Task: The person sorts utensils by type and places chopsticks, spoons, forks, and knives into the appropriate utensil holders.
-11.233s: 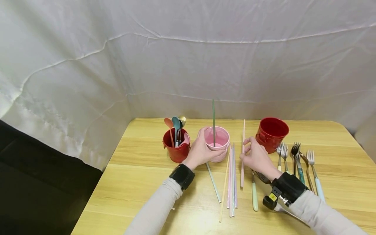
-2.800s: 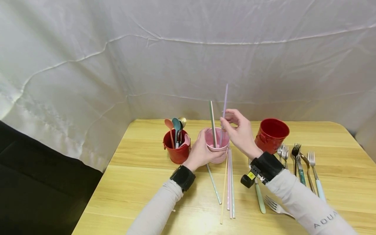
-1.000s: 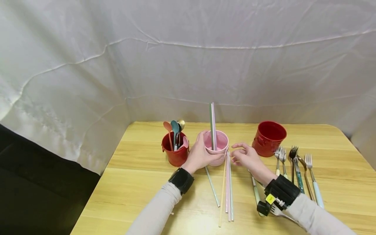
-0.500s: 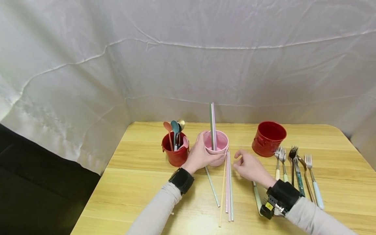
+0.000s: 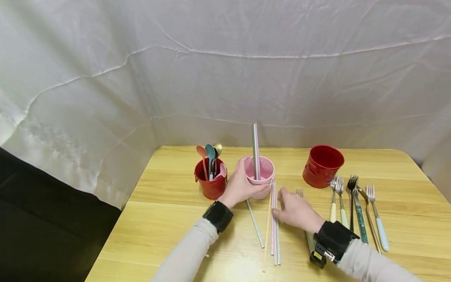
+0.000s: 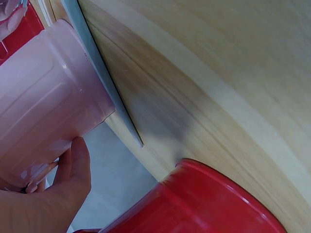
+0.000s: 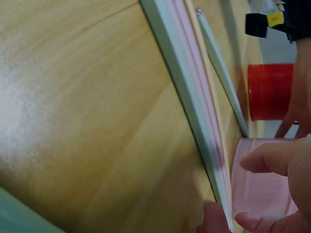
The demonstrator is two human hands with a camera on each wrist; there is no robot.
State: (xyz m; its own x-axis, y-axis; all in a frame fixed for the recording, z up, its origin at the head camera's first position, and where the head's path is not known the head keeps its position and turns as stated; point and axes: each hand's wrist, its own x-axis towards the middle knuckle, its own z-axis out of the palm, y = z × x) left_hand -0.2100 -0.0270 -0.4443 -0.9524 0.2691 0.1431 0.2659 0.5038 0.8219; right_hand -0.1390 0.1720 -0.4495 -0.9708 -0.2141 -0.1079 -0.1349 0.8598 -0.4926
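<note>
head view: left hand [image 5: 240,184] wraps the pink cup [image 5: 260,176] and holds it steady on the worktop [image 5: 176,219]; two chopsticks, one green, one pink [image 5: 255,150], stand upright in it. right hand [image 5: 295,211] lies low on the worktop, fingertips [image 5: 276,212] touching the bundle of loose chopsticks [image 5: 274,227] just in front of the cup. right wrist view shows thumb and forefinger closing on the edge of that bundle beside the cup's wall, fingers curled, a pinch forming; whether one stick is fully caught i cannot tell.

left of the cup, touching distance from the left hand: red bucket with spoons [image 5: 210,178]. an empty red bucket [image 5: 323,166] stands well to the right, forks [image 5: 352,207] laid out in front of it. one grey-green chopstick [image 5: 255,227] lies apart, slanting under the cup's near side.

risks, as i judge them:
- sticks lie pressed together, so a pinch may lift two, or drag a neighbour and scatter the row.
- thin, smooth stick flat on wood: fingers may slip off it.
- cup is light and top-heavy with tall sticks; a knock from the right hand could tip it if the left grip loosens.
- the fork under the right wrist could be swept along.
</note>
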